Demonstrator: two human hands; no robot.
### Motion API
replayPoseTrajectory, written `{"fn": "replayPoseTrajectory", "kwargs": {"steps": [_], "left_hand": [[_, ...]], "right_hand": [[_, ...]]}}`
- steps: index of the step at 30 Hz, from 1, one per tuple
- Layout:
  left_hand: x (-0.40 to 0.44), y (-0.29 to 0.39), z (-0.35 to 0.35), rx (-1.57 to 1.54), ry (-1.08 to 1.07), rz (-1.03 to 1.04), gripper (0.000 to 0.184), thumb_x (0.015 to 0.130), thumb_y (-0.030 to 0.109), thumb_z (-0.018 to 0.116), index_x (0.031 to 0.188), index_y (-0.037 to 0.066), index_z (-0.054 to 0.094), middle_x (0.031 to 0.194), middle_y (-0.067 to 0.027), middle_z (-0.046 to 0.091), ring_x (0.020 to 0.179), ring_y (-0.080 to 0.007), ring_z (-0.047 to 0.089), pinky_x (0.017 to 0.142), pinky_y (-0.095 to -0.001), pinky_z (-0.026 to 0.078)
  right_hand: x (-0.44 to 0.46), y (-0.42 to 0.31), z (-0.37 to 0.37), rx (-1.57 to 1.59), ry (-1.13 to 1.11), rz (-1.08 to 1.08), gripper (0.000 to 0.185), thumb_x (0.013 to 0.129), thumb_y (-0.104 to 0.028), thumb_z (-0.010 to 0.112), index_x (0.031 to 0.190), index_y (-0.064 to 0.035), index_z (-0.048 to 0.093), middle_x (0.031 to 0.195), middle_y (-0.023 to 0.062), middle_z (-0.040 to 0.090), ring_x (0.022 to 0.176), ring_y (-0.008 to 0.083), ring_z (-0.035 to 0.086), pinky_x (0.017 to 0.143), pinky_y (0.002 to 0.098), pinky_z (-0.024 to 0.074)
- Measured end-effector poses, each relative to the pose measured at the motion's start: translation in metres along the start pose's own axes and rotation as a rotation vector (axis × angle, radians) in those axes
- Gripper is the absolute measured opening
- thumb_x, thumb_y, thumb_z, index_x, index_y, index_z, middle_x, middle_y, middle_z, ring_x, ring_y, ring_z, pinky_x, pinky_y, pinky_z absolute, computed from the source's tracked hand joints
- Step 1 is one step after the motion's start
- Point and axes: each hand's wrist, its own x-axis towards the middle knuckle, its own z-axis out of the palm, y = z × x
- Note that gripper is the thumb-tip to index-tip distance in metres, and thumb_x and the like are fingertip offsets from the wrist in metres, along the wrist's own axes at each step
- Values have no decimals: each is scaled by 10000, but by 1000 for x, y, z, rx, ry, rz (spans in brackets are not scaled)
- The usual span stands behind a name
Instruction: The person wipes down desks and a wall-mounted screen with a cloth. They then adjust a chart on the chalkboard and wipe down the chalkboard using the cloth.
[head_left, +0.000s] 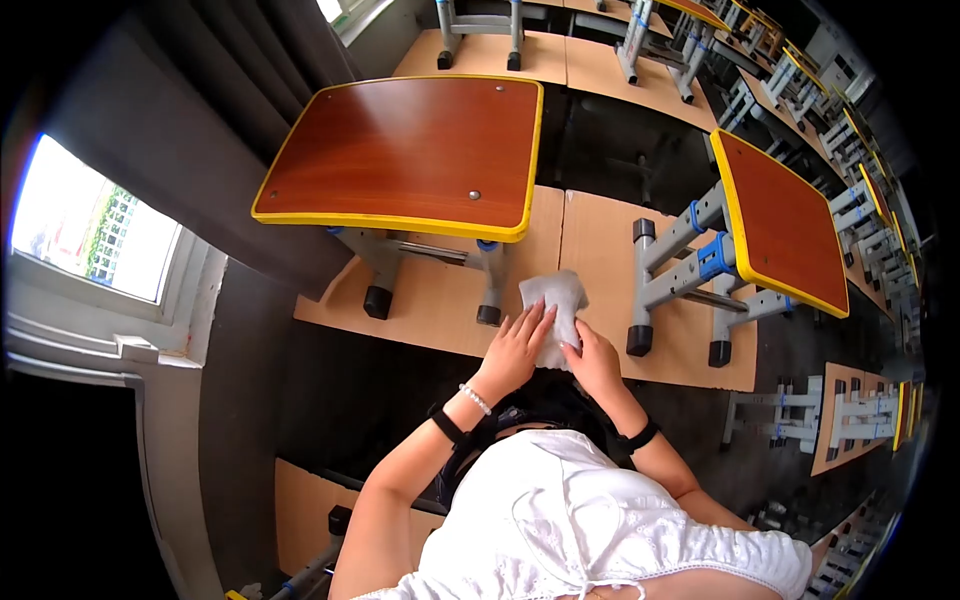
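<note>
A dark grey curtain [180,120] hangs in folds, and to its left a bright window [95,225] shows in a pale frame. Just right of the curtain stands a stool [405,150] with a glossy red-brown seat, yellow edging, grey legs and black feet; farther right of the curtain is a second stool [785,225] with matching colours. Well beyond the curtain, more stools [698,10] stand on pale wooden counters [600,72].

Your left hand [514,350] and right hand [597,362] hide part of the white cloth [556,292]; far-right furniture [877,195] blurry, tiny.
</note>
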Motion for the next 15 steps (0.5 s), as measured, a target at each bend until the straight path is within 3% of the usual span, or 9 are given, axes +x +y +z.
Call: {"fn": "replayPoseTrajectory", "kwargs": {"steps": [2, 3, 4, 5, 7, 11, 15], "left_hand": [[6, -16, 29, 23, -48, 2, 739, 741, 25, 562, 1421, 88, 280, 1427, -153, 363, 1273, -317, 416, 1001, -454, 387], [5, -31, 55, 31, -95, -13, 704, 754, 34, 553, 1410, 91, 303, 1424, -149, 372, 1276, -314, 414, 1000, -450, 390], [1, -44, 77, 43, -141, -34, 671, 767, 43, 544, 1398, 94, 326, 1421, -145, 380, 1278, -310, 413, 999, -445, 393], [-4, -53, 95, 11, -370, -133, 590, 797, 75, 529, 1367, 104, 377, 1412, -130, 403, 1288, -298, 407, 998, -426, 401], [-22, -67, 127, 63, -426, -71, 585, 798, 80, 535, 1363, 102, 385, 1412, -122, 405, 1288, -290, 410, 1000, -414, 404], [-37, -72, 122, -28, -564, -20, 602, 795, 91, 555, 1371, 101, 381, 1424, -108, 396, 1296, -270, 403, 1006, -404, 404], [-57, -80, 101, -94, -564, -46, 619, 779, 77, 554, 1374, 134, 393, 1428, -75, 402, 1308, -244, 394, 1014, -405, 392]], "right_hand": [[1, 18, 11, -96, 121, -95, 598, 755, -207, 701, 1257, 10, 457, 1122, 232, 581, 1011, 357, 580, 821, 407, 487], [3, 24, 15, -157, 72, -76, 760, 731, -216, 725, 1354, 11, 354, 1345, 220, 420, 1166, 359, 487, 938, 398, 439], [4, 34, 24, -218, 18, -92, 782, 726, -220, 731, 1369, -9, 338, 1378, 214, 380, 1201, 371, 450, 963, 401, 420], [6, 49, 35, -277, -37, -109, 806, 721, -224, 736, 1384, -29, 323, 1410, 209, 339, 1237, 383, 413, 989, 404, 400], [12, 80, 63, -298, -174, -144, 849, 703, -265, 750, 1400, -55, 313, 1490, 189, 207, 1308, 398, 328, 1042, 451, 343], [13, 103, 91, -432, -404, -231, 860, 693, -299, 747, 1399, -61, 317, 1492, 185, 208, 1346, 359, 280, 1066, 492, 300], [3, 93, 106, -462, -420, -298, 878, 678, -319, 756, 1394, -57, 321, 1491, 184, 213, 1341, 370, 279, 1076, 482, 284]]}}
